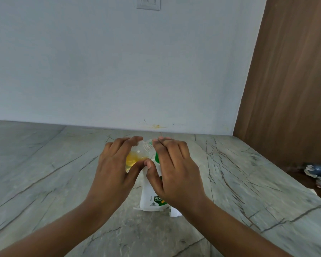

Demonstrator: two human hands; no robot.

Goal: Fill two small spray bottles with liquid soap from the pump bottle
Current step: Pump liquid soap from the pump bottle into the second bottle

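A small spray bottle (136, 157) is gripped in the left hand (117, 164), whose fingers are curled over the far side while the thumb is pressed against the near side. The bottle is clear, uncapped and partly filled with yellow liquid. It is held in the air, tilted so that its open neck is pointed toward the right hand (174, 167).

The right hand is laid over the top of the pump bottle (149, 196) with its fingers held nearly straight and close together, and nothing is clasped in it. Its fingertips reach the small bottle's neck. The green pump head (157, 158) is seen only as a sliver beneath the fingers, so the contact there cannot be told for certain. The thumb is angled down in front of the pump bottle's shoulder, close to the left thumb.

The pump bottle — white, with a green label partly hidden by the right wrist — is stood upright on the grey veined countertop (63, 173), between the two forearms. A flat white piece (175, 212) is seen at its base.

A wooden panel (285, 80) is set against the pale wall (119, 71) at the right, and something crumpled (319, 176) — too blurred to name — lies beyond the counter's right edge.
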